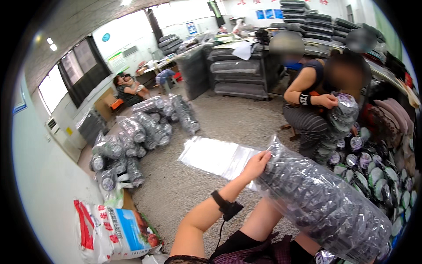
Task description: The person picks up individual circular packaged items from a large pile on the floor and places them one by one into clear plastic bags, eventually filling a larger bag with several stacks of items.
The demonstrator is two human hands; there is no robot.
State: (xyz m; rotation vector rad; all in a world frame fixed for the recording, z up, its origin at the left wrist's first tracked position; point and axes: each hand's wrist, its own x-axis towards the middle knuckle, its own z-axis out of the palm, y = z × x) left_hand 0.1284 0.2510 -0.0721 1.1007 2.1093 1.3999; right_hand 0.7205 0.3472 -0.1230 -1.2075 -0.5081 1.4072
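Across my lap lies a long clear plastic bag (pixel 325 204), packed with a row of dark, round-ended items. It slants from the middle of the view down to the lower right. My left hand (pixel 256 166) grips the plastic at the bag's upper left end, its fingers bent over the film. Beside that hand, a stack of flat whitish plastic bags (pixel 215 157) sticks out to the left over the floor. A black band with a small device (pixel 226 206) is strapped round my left wrist. My right hand does not show.
Filled clear bags (pixel 149 125) are piled at the left. A printed sack (pixel 118 231) stands at the lower left. A co-worker (pixel 307 105) crouches at the right, holding another filled bag (pixel 343 110). Many loose round-ended items (pixel 373 176) heap beside them. Wrapped stacks (pixel 237 72) stand behind.
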